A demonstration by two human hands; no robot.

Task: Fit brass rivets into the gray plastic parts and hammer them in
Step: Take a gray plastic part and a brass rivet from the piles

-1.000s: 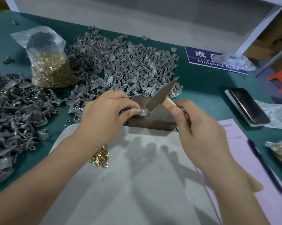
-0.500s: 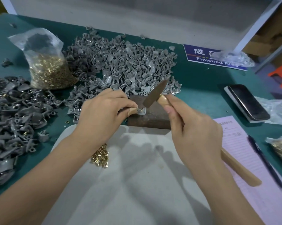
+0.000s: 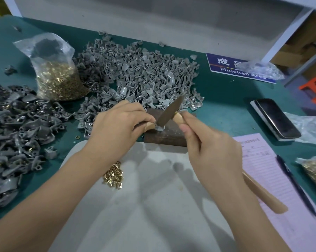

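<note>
Done parts (image 3: 17, 128) piled at left edge, rivet bag (image 3: 60, 80) upper left, loose rivets (image 3: 114, 174) low center. Left hand (image 3: 117, 128) pinched gray part (image 3: 159, 127) on block (image 3: 169, 136), mid frame. Right hand (image 3: 208, 151) wrapped round hammer (image 3: 169, 111), head right on part. Phone (image 3: 276, 119) far right.

My way fwd is blocked by the rusty block (image 3: 169, 136) w/ the gray parts pile (image 3: 135, 77) right behind. Left: rivet bag (image 3: 60, 80) & darker parts heap (image 3: 17, 128); right: phone (image 3: 276, 118), pen (image 3: 297, 186). Open room only on the gray mat (image 3: 153, 206) near me, bar the loose rivets (image 3: 114, 175).
</note>
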